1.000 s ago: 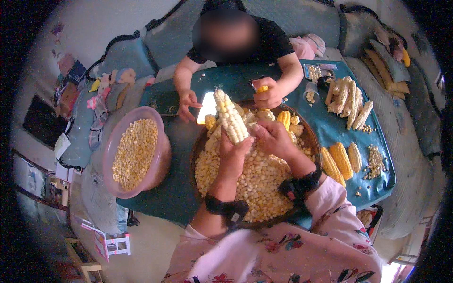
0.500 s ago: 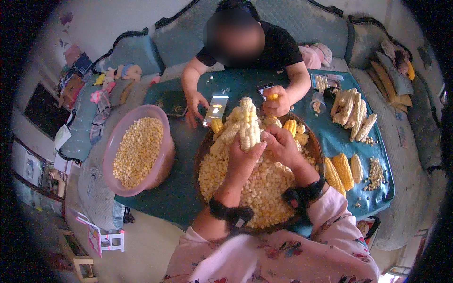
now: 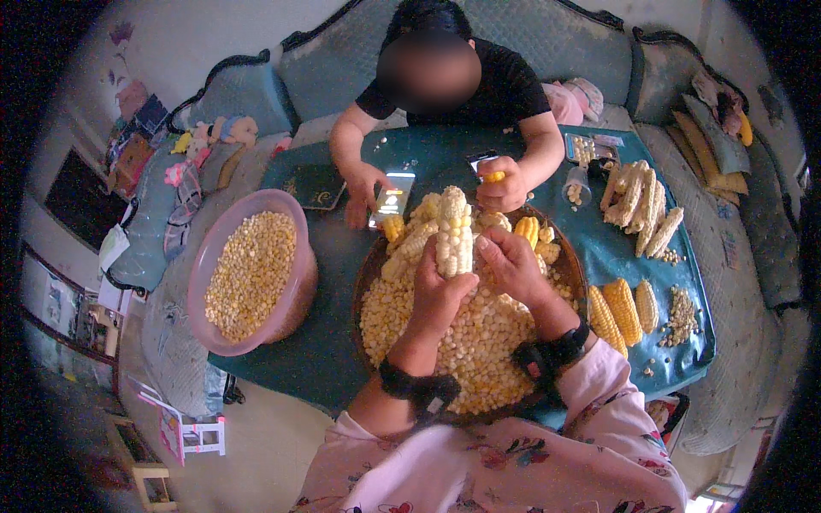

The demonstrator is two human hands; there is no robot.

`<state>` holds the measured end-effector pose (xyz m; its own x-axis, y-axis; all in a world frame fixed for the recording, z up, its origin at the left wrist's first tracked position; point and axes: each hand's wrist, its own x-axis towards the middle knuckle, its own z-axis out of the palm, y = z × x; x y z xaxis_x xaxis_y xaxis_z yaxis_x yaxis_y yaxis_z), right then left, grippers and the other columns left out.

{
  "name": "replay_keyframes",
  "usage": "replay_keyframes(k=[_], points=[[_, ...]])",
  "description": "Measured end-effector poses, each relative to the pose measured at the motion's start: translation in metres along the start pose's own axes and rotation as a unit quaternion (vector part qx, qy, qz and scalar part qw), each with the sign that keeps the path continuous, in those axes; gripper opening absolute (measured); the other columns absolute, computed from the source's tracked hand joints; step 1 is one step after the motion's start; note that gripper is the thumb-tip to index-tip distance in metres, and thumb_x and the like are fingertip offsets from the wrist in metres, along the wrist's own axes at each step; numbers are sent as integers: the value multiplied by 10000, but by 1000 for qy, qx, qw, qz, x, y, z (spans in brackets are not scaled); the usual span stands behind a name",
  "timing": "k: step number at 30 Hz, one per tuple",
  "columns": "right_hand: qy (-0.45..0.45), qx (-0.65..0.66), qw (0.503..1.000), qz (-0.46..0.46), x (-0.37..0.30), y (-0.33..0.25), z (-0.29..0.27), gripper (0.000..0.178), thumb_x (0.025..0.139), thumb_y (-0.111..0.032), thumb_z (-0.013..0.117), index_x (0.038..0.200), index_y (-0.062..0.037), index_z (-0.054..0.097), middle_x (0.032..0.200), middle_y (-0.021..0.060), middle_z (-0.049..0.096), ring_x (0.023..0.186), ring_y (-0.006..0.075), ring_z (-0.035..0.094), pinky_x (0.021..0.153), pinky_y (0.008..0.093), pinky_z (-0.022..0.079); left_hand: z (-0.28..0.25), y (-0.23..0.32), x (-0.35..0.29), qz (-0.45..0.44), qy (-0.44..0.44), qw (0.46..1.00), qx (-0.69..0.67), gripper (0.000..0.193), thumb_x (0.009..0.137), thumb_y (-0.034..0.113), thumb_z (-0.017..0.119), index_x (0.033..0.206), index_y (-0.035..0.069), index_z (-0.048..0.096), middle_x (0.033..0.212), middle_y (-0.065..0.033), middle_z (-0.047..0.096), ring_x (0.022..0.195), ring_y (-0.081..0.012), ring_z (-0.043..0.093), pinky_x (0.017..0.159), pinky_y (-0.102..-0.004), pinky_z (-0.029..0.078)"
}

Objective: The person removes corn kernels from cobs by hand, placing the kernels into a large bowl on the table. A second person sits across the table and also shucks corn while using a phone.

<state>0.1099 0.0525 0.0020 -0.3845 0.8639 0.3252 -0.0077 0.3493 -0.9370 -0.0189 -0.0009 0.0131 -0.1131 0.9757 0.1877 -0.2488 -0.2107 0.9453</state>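
Note:
My left hand grips a pale corn cob upright; its upper part is partly bare and rows of kernels remain on it. My right hand is beside the cob, thumb and fingers curled together; whatever is between them is hidden. Beneath both hands sits a wide round basket heaped with loose pale kernels. More cobs lie at its far side, along with yellow cob pieces.
Left stands a pink basin of kernels. Across the table, a person touches a phone and holds a yellow cob piece. At right are stripped cobs, yellow cobs and a tipped cup.
The cob in my left hand has dropped slightly. My right thumb has shifted a little away from it. The other person's hand has moved onto the phone.

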Motion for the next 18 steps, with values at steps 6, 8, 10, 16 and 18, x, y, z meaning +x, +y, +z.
replay_keyframes(k=[6, 8, 10, 16, 18], points=[[8, -7, 1000, -18, 0, -1, 1, 235, 873, -192, 462, 729, -10, 499, 625, 43, 493, 597, 113, 424, 546, 282, 381, 6, -4, 0, 15, 36, 999, -19, 552, 675, 42, 612, 1165, 35, 359, 1020, -47, 472, 903, -121, 481, 770, -253, 421], [10, -32, 999, -28, 1, 4, -1, 240, 874, -189, 459, 721, -8, 500, 618, 42, 492, 590, 112, 423, 538, 280, 378, 7, -4, -1, 23, 64, 997, -33, 559, 695, 66, 621, 1180, 34, 344, 1028, -53, 470, 911, -128, 480, 778, -258, 420], [8, -37, 999, -23, 1, 0, -1, 243, 875, -187, 456, 718, -7, 499, 611, 37, 491, 585, 108, 423, 531, 276, 375, 3, -8, 1, 31, 94, 995, -24, 566, 719, 92, 620, 1199, 35, 324, 1042, -61, 466, 924, -136, 480, 788, -264, 419], [4, -3, 1000, -12, 0, -1, 2, 254, 879, -194, 448, 717, -6, 501, 608, 27, 491, 584, 101, 424, 530, 271, 375, -7, -16, 5, -35, 47, 990, -124, 561, 747, 103, 584, 1227, 34, 303, 1060, -58, 465, 937, -144, 482, 810, -273, 408], [1, 4, 1000, -12, 0, -3, 2, 253, 881, -198, 446, 722, -8, 501, 616, 25, 491, 593, 98, 426, 537, 266, 377, -3, -14, 4, -18, 51, 991, -125, 551, 746, 98, 582, 1222, 33, 314, 1050, -52, 470, 934, -138, 482, 810, -270, 406]])
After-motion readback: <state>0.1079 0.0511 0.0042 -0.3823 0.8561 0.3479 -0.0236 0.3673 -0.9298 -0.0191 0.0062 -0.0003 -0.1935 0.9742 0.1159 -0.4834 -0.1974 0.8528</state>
